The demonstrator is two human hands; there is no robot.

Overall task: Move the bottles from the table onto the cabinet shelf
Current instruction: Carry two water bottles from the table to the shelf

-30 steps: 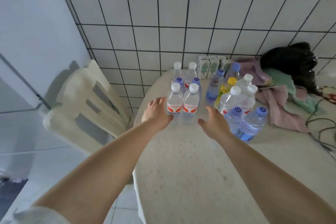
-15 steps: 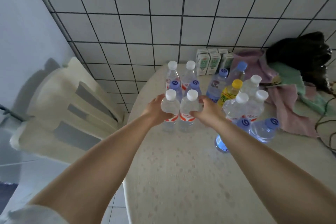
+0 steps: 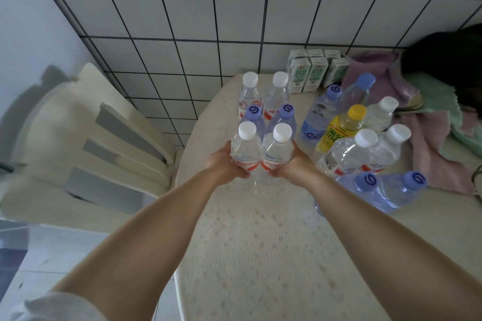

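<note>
Two clear white-capped bottles with red labels stand side by side at the front of a cluster on the round table (image 3: 260,242). My left hand (image 3: 224,164) grips the left bottle (image 3: 245,148) and my right hand (image 3: 294,165) grips the right bottle (image 3: 277,151). Behind them stand two blue-capped bottles (image 3: 283,116) and two more white-capped ones (image 3: 277,88). To the right is a group with a yellow-capped bottle (image 3: 344,125), white-capped bottles (image 3: 349,154) and blue-capped bottles (image 3: 399,190). No cabinet shelf is in view.
Small green-and-white cartons (image 3: 313,70) stand against the tiled wall. Pink and green cloths (image 3: 430,138) and a dark item (image 3: 448,60) lie at the table's right. A cream plastic chair (image 3: 86,143) stands left of the table.
Both hands moved forward from open, apart positions and closed around the two front bottles. The view shifted closer and slightly to the left.
</note>
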